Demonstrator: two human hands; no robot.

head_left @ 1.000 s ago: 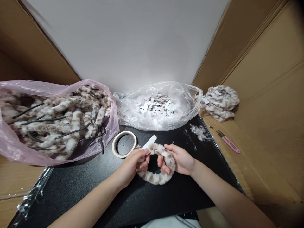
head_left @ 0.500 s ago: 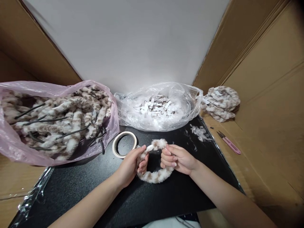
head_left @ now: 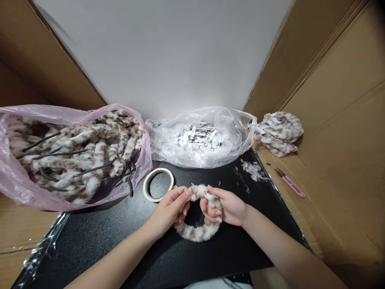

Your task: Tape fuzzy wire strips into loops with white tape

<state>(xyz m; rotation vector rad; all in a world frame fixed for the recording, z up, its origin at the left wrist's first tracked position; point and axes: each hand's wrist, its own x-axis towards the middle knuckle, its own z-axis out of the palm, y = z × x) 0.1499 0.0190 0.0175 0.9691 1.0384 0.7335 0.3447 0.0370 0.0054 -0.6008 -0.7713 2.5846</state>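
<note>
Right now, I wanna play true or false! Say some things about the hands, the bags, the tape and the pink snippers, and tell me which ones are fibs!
1. The left hand and right hand both hold the fluffy ring. True.
2. The pink bag is full of white tags. False: it holds fluffy strips with dark cords.
3. The tape roll is on the black table. True.
4. The pink snippers are in the right hand. False: they lie on the tan surface beside the black table.
5. The clear bag sits between the pink bag and the fluffy pile. True.
</note>
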